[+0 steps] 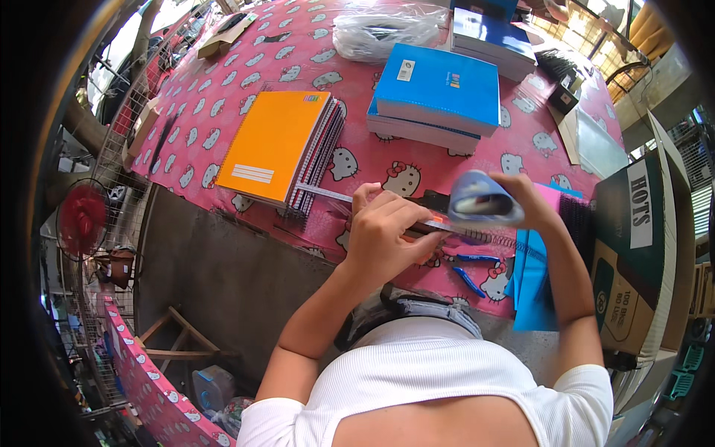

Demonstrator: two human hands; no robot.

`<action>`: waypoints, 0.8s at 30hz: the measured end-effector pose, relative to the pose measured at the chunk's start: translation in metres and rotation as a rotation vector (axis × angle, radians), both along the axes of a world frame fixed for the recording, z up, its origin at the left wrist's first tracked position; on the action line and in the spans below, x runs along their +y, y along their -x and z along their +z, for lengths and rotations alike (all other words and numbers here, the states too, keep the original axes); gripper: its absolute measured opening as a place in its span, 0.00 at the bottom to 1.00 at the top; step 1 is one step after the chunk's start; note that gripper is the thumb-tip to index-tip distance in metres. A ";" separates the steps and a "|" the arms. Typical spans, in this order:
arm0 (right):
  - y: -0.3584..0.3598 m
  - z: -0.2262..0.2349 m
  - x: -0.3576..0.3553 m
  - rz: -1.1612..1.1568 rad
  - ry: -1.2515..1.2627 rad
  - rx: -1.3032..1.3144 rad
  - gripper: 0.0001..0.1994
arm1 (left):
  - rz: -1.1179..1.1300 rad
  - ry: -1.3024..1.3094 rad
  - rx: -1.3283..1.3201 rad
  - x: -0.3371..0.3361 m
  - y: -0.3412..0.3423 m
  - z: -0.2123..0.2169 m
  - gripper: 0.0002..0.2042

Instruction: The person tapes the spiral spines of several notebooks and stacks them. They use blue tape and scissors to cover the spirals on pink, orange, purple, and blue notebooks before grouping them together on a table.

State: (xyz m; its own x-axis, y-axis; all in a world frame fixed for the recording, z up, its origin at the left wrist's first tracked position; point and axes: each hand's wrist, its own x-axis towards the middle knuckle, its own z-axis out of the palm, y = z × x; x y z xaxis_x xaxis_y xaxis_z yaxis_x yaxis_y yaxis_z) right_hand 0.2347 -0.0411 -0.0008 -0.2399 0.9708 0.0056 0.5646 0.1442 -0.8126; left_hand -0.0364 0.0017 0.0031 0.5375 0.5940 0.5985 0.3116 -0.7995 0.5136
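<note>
One left hand [391,227] pinches a thin strip [436,225] over the near side of the table [437,173]; the right hand [527,200]—finger closure unclear—meets a blurred plastic roll [484,214], probably light, flexible, best held by its rim.

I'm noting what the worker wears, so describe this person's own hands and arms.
The left hand and right hand are bare, with no gloves. Both forearms are uncovered, with no watch visible. The short left sleeve and right sleeve are plain white, matching the ribbed white top. The right hand is too blurred for fine detail.
</note>
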 end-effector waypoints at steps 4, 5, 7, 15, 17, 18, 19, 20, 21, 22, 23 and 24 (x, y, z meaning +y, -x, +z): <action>-0.007 -0.004 -0.007 -0.028 0.084 0.344 0.20 | 0.043 -0.002 -0.016 -0.004 0.002 -0.003 0.10; -0.003 -0.004 -0.009 -0.012 0.077 0.243 0.21 | 0.031 -0.010 -0.014 -0.004 0.002 -0.003 0.11; -0.001 -0.009 -0.004 -0.042 0.028 -0.081 0.21 | 0.006 -0.024 -0.011 -0.003 0.000 -0.003 0.11; -0.004 -0.024 -0.010 -0.134 -0.130 -0.164 0.15 | -0.002 -0.004 -0.015 -0.008 0.001 -0.004 0.10; 0.001 -0.022 -0.017 -0.169 0.026 0.278 0.18 | 0.005 -0.004 -0.003 -0.009 0.000 -0.004 0.11; 0.005 -0.021 -0.022 -0.184 0.105 0.499 0.19 | 0.003 -0.001 0.009 -0.009 0.000 -0.002 0.11; 0.006 -0.023 -0.017 -0.080 0.080 0.395 0.20 | 0.002 0.001 0.022 -0.009 0.000 -0.002 0.12; 0.007 -0.024 -0.012 0.022 0.045 0.295 0.21 | 0.001 -0.002 0.025 -0.008 0.001 -0.002 0.12; 0.004 -0.020 -0.006 -0.033 -0.019 0.175 0.21 | 0.000 -0.006 0.028 -0.008 0.001 -0.003 0.13; 0.003 -0.014 -0.004 -0.087 -0.083 0.054 0.20 | -0.001 -0.009 0.031 -0.008 0.002 -0.003 0.13; 0.005 -0.017 -0.004 0.009 -0.139 0.207 0.21 | 0.004 0.015 0.031 -0.008 0.001 -0.001 0.15; 0.004 -0.018 -0.001 0.120 -0.189 0.360 0.21 | 0.010 0.039 0.031 -0.009 -0.001 0.001 0.17</action>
State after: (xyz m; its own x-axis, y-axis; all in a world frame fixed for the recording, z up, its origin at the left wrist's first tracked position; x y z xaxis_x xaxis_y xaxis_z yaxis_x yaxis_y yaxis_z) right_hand 0.2309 -0.0425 -0.0189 -0.3015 0.9100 0.2845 0.2198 0.3567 -0.9080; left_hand -0.0357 -0.0077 0.0044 0.5492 0.6219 0.5582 0.3354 -0.7759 0.5344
